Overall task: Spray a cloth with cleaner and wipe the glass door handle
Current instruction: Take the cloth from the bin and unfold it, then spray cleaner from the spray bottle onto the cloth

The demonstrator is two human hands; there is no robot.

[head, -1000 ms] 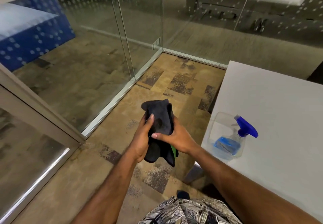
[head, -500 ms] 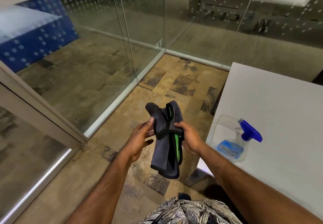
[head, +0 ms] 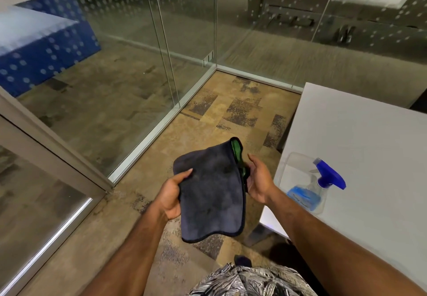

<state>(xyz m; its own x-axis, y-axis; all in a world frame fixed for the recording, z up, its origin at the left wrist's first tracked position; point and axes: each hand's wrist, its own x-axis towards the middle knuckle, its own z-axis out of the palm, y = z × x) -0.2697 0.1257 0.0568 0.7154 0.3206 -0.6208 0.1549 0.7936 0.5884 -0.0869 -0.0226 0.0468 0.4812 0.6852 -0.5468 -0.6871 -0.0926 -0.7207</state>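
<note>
A dark grey cloth (head: 211,194) with a green inner side is spread flat in front of me, over the carpet. My left hand (head: 172,194) grips its left edge, thumb on top. My right hand (head: 258,180) holds the right edge, where the green fold shows. A clear spray bottle (head: 312,190) with blue liquid and a blue trigger head lies on the white table (head: 369,147), just right of my right hand. No door handle is in view.
Glass walls (head: 129,69) with metal floor rails run along the left and across the back, meeting in a corner. A wide metal frame (head: 53,147) crosses at the left. Patterned brown carpet (head: 231,110) lies between the glass and the table.
The cloth was bunched between both hands, then hung folded; now it is opened out flat. My hands have moved apart to its left and right edges.
</note>
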